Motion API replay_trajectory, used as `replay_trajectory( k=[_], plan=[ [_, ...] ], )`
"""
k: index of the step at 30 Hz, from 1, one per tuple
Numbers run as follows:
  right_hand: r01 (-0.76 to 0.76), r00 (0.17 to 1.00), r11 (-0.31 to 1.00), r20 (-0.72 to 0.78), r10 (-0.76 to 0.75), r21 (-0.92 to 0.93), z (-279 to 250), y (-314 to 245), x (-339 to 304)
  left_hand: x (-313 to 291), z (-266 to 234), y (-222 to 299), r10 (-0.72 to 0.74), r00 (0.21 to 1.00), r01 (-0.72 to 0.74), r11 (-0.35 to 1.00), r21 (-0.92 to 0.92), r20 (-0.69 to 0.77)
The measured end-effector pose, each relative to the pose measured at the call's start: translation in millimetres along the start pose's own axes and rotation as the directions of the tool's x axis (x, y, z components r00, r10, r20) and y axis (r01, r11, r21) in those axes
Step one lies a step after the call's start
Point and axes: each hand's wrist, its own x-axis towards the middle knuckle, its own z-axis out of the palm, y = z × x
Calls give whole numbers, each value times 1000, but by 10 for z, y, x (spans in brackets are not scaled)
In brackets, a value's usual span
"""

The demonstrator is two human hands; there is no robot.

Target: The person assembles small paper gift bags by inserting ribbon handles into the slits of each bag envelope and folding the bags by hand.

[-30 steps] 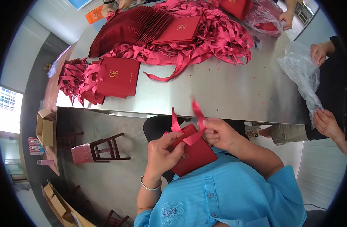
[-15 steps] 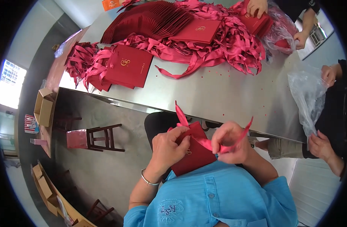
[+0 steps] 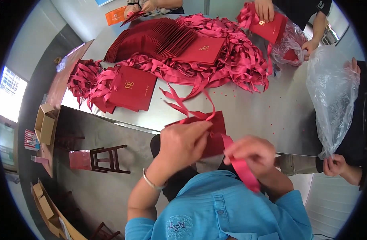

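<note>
A small red gift bag (image 3: 216, 146) is held over my lap near the table's front edge, tilted. My left hand (image 3: 181, 142) is closed on its upper left part, thumb and forefinger pinching near a hole where ribbon passes. Two ribbon loops (image 3: 207, 105) stand up beyond that hand toward the table. My right hand (image 3: 255, 154), just right of the bag, pinches a pink-red ribbon (image 3: 244, 170) that runs from the bag and hangs down in front of my blue shirt. The ribbon's route behind my left fingers is hidden.
The metal table (image 3: 247, 116) bears a fanned row of red bags (image 3: 147, 40), a ribbon heap (image 3: 243, 66) and flat bags (image 3: 133, 88). Co-workers stand at the back and right; one holds a clear plastic bag (image 3: 331, 96). A stool (image 3: 107, 159) stands left.
My left hand and the gift bag have risen toward the table, and the bag has turned. My right hand's ribbon now hangs downward. At right, a co-worker's plastic bag has been lifted and opened out.
</note>
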Motion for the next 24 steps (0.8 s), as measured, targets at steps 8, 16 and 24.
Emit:
replay_trajectory(
  k=[8,16,24],
  plan=[
    [-415,673,875,-563,479,248,-96,566,-162,-177,397,-364,-323,924,350,931,-108,206],
    [-802,503,572,-321,803,173,-581,1096,131,-247,460,-329,-415,875,448,889,-93,249],
    [-879,453,457,-61,890,139,-715,1272,466,-237,476,-412,-356,906,389,914,-118,228]
  ],
)
